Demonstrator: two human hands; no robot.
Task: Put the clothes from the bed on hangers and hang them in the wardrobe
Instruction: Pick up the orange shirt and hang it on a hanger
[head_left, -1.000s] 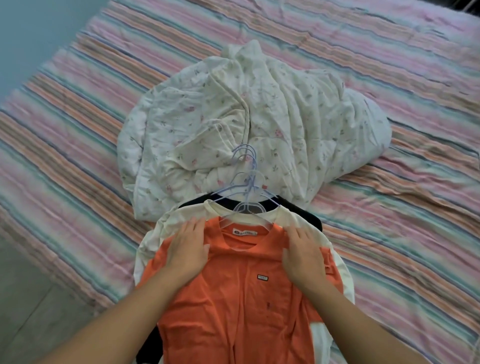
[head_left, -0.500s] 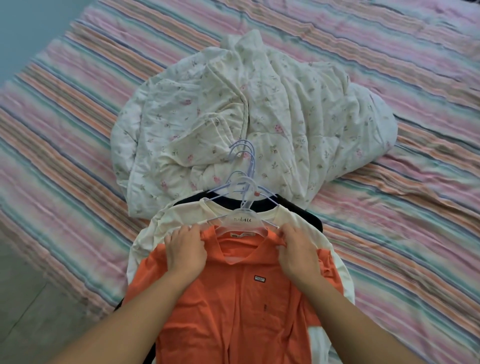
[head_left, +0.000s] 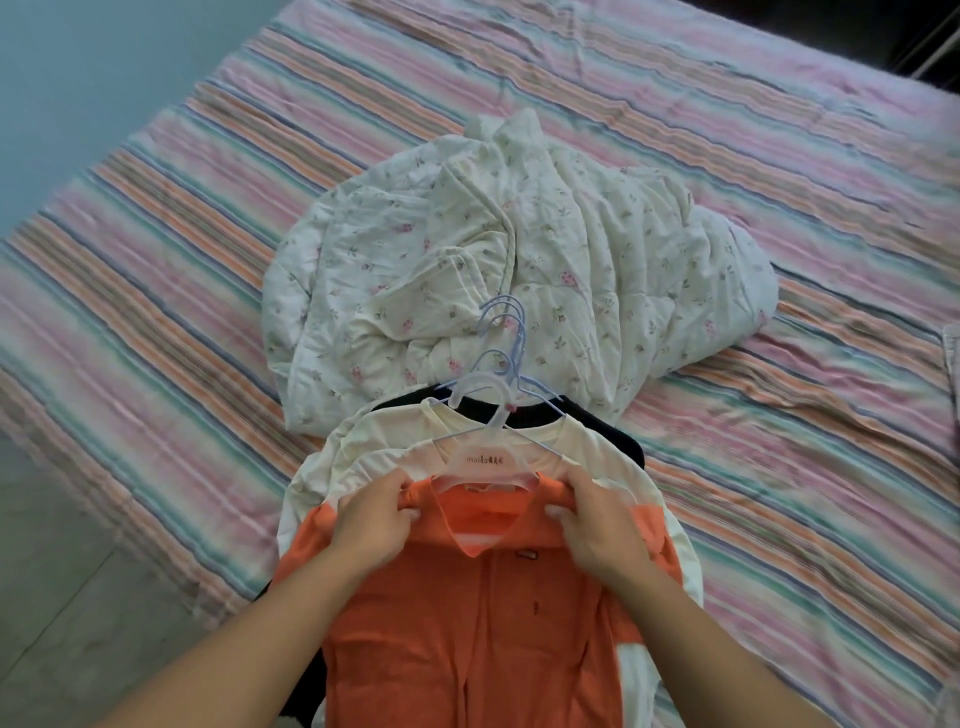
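Working the orange shirt (head_left: 467, 623) onto a white hanger (head_left: 485, 462), lower centre of the frame, on top of a cream shirt (head_left: 374, 447) and a black one (head_left: 608, 431) already on hangers. Left hand (head_left: 371, 525) and right hand (head_left: 597, 525) both have fingers curled, pinching the collar at each shoulder. Floral quilt (head_left: 519, 260) sits behind on the striped bed (head_left: 156, 260). Risk I'd guess: the collar stretches or slips off one hanger arm, or the stacked hooks tangle on lifting.

Two bare forearms, no sleeves in view, left hand (head_left: 373, 519), right hand (head_left: 597, 522)
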